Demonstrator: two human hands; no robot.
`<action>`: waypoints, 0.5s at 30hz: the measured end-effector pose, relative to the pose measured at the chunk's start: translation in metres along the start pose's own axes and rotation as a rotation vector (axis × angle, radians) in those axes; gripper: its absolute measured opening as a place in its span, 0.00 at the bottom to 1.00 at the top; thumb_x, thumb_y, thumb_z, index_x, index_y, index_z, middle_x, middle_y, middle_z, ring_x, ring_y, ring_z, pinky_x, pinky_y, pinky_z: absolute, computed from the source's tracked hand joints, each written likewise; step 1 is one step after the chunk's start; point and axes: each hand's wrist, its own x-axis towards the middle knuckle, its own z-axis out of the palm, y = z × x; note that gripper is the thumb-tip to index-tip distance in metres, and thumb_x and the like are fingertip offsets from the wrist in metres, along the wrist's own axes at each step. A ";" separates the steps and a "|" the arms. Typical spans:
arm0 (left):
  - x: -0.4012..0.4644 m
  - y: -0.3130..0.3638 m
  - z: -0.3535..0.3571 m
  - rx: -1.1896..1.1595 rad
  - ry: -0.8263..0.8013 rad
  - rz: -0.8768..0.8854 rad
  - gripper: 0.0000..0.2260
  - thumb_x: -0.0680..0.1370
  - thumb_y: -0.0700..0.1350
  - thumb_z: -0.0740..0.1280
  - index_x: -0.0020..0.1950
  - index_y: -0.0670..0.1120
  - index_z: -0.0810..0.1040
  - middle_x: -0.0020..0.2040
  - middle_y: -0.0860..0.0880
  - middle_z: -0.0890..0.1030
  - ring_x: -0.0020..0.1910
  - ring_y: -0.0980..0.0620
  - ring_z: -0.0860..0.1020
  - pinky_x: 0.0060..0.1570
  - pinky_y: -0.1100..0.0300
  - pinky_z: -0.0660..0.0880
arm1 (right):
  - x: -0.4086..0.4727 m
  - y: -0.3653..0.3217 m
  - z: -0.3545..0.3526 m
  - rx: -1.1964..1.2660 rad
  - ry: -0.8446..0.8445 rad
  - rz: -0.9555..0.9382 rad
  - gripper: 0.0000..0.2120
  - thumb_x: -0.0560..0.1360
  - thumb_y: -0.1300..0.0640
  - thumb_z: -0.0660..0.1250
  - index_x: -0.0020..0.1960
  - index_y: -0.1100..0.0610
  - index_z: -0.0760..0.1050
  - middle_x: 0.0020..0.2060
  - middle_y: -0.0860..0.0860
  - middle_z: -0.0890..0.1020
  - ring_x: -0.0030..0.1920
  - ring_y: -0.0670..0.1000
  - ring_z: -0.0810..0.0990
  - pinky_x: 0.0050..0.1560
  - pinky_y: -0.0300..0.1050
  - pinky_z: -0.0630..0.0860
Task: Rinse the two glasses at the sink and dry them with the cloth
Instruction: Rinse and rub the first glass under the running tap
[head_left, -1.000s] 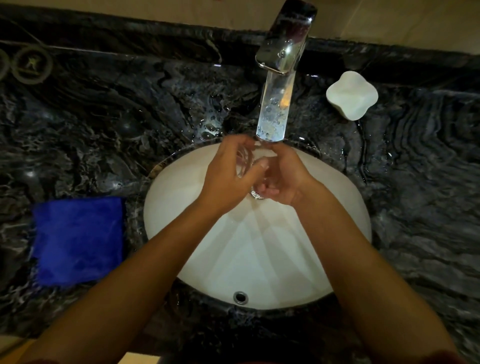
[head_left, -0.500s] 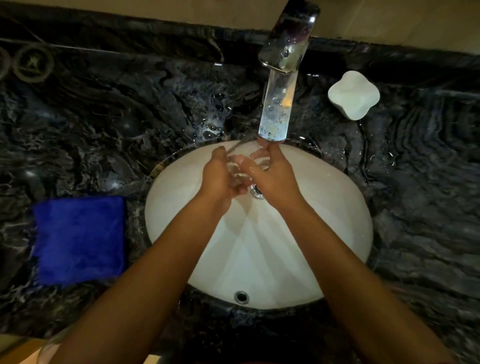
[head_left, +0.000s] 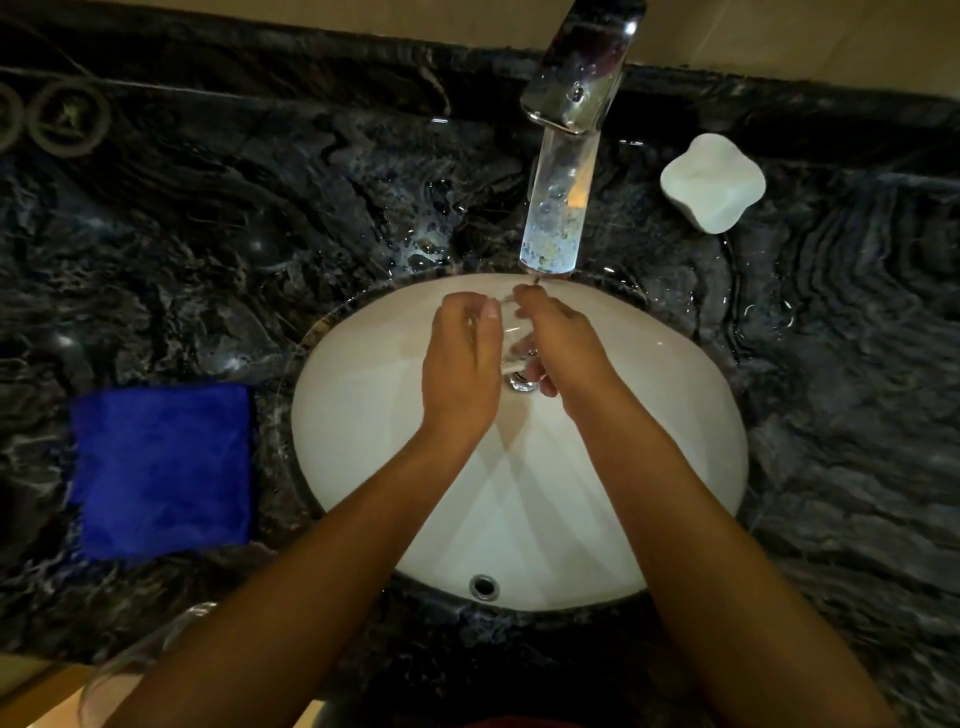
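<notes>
One clear glass (head_left: 511, 338) sits between both hands over the white oval sink basin (head_left: 363, 415), just under the end of the chrome tap (head_left: 582, 73). The left hand (head_left: 460, 371) wraps round its left side, thumb across the front with the nail showing; the right hand (head_left: 563, 348) closes on the right side, fingers curled beneath and around it. The two hands are pressed close together on the glass, which is so transparent that its outline is hard to follow (it seems tilted, though the view does not settle that). Directly below it lies the metal drain (head_left: 521, 383) in the bowl's middle, and a single overflow hole (head_left: 484, 586) shows in the near wall of the basin.

A second glass (head_left: 150, 654) stands at the lower left, at the counter's near edge, partly behind the left forearm; only its rim and part of its side show.

One folded blue cloth (head_left: 161, 470) lies flat on the dark veined marble counter (head_left: 208, 249), left of the basin and apart from it. Water drops glisten on the stone beside the tap. One white, lobed soap dish (head_left: 712, 181) sits right of the tap. Two dark rings (head_left: 67, 118) lie at the far left corner.
</notes>
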 end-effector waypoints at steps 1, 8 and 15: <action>0.001 0.000 -0.001 -0.037 -0.005 -0.043 0.12 0.86 0.54 0.56 0.60 0.48 0.73 0.54 0.46 0.81 0.50 0.48 0.81 0.47 0.52 0.77 | 0.000 -0.001 -0.001 -0.050 -0.025 -0.011 0.22 0.72 0.33 0.64 0.51 0.50 0.80 0.44 0.54 0.85 0.31 0.49 0.78 0.21 0.33 0.66; 0.028 0.009 -0.020 -0.805 -0.236 -0.831 0.22 0.87 0.55 0.52 0.58 0.41 0.78 0.42 0.42 0.83 0.28 0.49 0.77 0.27 0.63 0.73 | -0.010 0.012 -0.001 -0.226 -0.001 -0.317 0.26 0.66 0.31 0.73 0.55 0.46 0.73 0.44 0.45 0.82 0.44 0.46 0.84 0.43 0.46 0.80; 0.027 0.005 -0.019 -0.634 -0.174 -0.765 0.20 0.87 0.57 0.54 0.50 0.44 0.77 0.36 0.46 0.84 0.29 0.49 0.73 0.32 0.60 0.66 | -0.026 0.025 -0.023 -0.386 0.142 -0.682 0.23 0.76 0.50 0.75 0.69 0.51 0.78 0.62 0.45 0.82 0.59 0.46 0.80 0.57 0.40 0.78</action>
